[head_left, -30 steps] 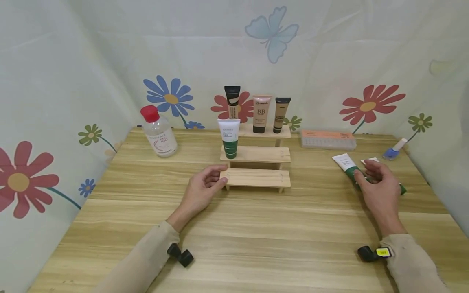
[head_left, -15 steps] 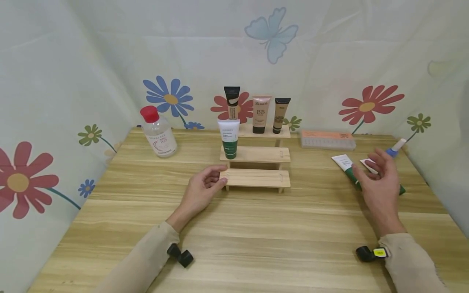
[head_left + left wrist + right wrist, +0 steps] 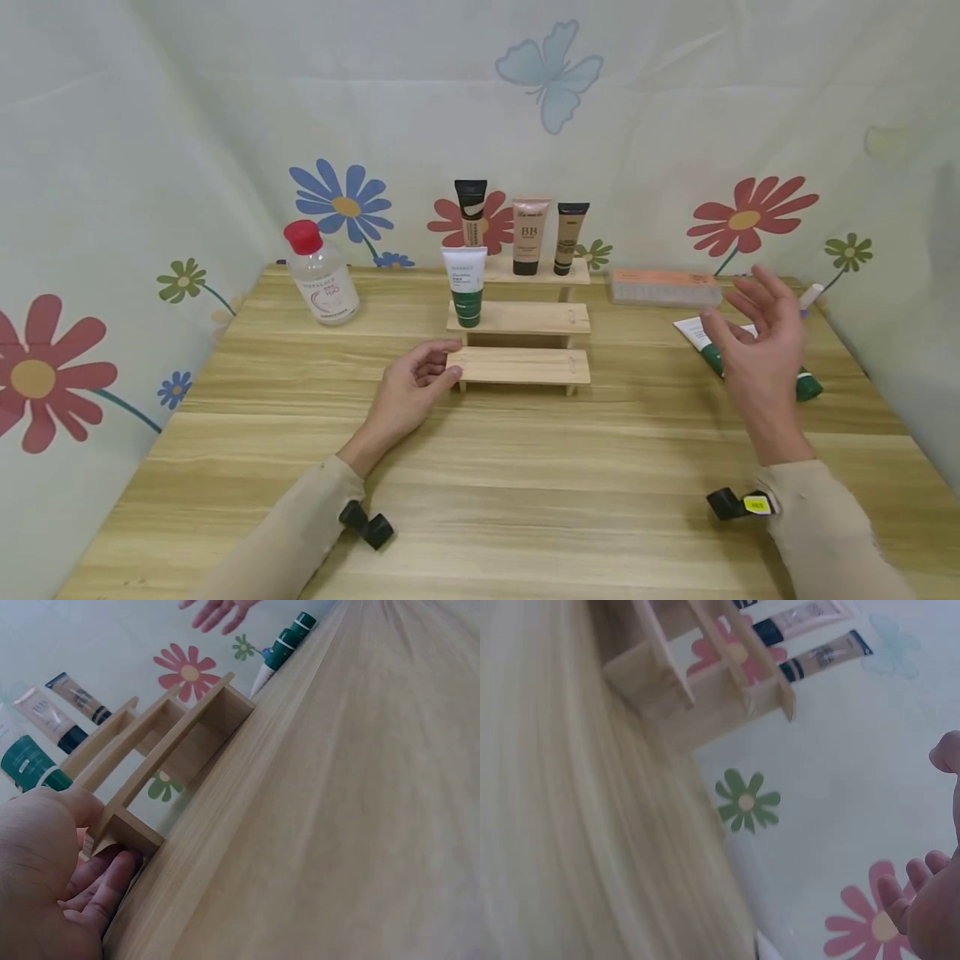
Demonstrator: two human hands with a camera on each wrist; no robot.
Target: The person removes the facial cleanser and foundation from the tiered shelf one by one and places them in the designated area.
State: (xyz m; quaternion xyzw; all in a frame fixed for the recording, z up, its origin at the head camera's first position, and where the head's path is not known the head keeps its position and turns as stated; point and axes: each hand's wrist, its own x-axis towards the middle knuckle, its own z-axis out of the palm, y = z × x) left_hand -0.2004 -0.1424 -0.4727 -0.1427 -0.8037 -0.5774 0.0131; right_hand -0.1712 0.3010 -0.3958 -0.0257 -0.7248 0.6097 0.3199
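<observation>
My left hand [image 3: 412,387] holds the left end of the lowest step of a three-tier wooden display rack [image 3: 517,367]. In the left wrist view its thumb lies over the board and its fingers [image 3: 112,889] curl around the leg below. A white and green tube [image 3: 466,287] stands on the middle step. On the top step are a black and beige tube [image 3: 471,215], a pink BB cream tube [image 3: 530,236] and a tan tube [image 3: 571,237]. My right hand [image 3: 761,358] is raised with spread fingers, holding nothing, overlapping two white and green tubes [image 3: 809,385] lying on the table.
A clear bottle with a red cap [image 3: 324,275] stands left of the rack. Behind the lying tubes is a flat clear box with an orange label [image 3: 666,287]. A nail polish bottle [image 3: 811,296], partly hidden by my right hand, is at the far right. Flowered cloth [image 3: 637,100] hangs behind the table.
My right hand has lifted from the lying tubes, moved slightly left and away, and its fingers have spread. My left hand stays on the rack.
</observation>
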